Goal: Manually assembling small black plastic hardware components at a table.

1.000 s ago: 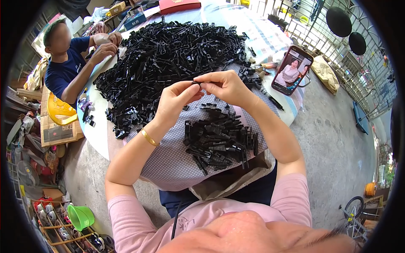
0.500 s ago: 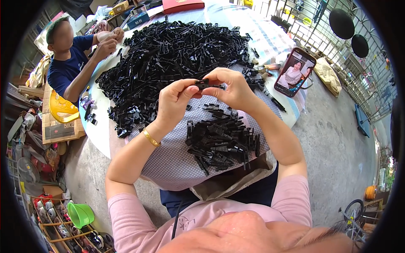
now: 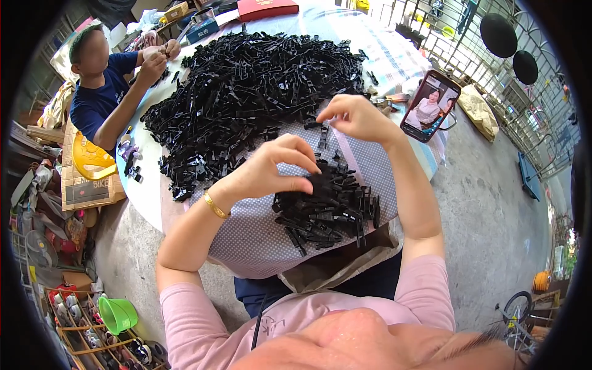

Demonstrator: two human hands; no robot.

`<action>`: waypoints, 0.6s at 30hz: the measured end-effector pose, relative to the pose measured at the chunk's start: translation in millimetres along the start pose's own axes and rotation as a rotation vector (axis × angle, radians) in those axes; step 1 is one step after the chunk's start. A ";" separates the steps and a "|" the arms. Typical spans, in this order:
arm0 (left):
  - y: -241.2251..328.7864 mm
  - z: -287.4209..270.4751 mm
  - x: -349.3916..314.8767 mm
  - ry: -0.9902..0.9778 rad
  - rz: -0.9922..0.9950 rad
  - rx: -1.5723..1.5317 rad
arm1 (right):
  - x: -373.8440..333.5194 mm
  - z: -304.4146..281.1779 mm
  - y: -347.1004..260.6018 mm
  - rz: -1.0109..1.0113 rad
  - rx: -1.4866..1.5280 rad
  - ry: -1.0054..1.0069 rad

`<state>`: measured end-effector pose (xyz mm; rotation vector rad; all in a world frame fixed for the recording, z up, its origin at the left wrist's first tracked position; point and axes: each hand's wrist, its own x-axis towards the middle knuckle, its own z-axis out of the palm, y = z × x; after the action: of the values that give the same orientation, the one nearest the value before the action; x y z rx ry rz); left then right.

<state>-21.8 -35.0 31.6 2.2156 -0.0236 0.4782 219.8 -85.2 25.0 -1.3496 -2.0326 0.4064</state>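
Small pile of clips [image 3: 327, 213]: just beside the left hand [image 3: 276, 168], its thumb and fingers parted. Large pile of clips [image 3: 265, 80]: near the right hand [image 3: 361, 120], fingers curled, contents unclear. Both piles black, slim, jumbled.

One large pile of black plastic clips [image 3: 265, 86] sits at eleven o'clock, one small pile [image 3: 324, 216] at four, pieces too many to count; two black discs [image 3: 498, 34] and one smartphone [image 3: 427, 114] at two, one green bucket [image 3: 117, 316] at eight.
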 end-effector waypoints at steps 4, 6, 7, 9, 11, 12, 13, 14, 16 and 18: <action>4.4 -15.8 -1.1 0.053 -0.110 -0.161 | -2.0 17.2 -8.6 0.099 -0.325 -0.192; 0.0 -30.5 -2.9 0.315 -0.295 -0.058 | -1.9 22.2 -11.4 0.081 -0.346 -0.173; -4.0 -35.0 -3.0 0.462 -0.378 -0.021 | -1.2 23.5 -12.4 0.065 -0.371 -0.148; -8.2 -46.1 -7.0 0.452 -0.527 0.196 | -0.3 21.8 -11.3 0.016 -0.347 -0.073; -12.8 -45.0 -11.3 0.371 -0.561 0.375 | 2.4 22.7 -5.9 -0.079 -0.311 0.089; -9.1 -38.8 -9.3 0.330 -0.614 0.480 | 4.2 21.2 -11.2 -0.019 -0.173 0.111; -16.6 -32.9 -11.7 0.317 -0.558 0.631 | 5.8 18.6 -18.9 0.041 -0.035 0.133; -20.9 -27.3 -12.4 0.297 -0.540 0.731 | 6.0 18.2 -22.9 0.142 0.150 0.108; -28.8 -17.3 -13.1 0.304 -0.458 0.847 | 7.4 24.1 -27.8 0.130 0.376 0.120; -30.1 -15.8 -10.3 0.359 -0.474 0.710 | 9.1 28.5 -31.1 0.147 0.703 0.111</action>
<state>-31.2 -5.3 14.6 2.6465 0.9718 0.6729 176.7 -87.3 25.2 -1.0409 -1.4837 0.9793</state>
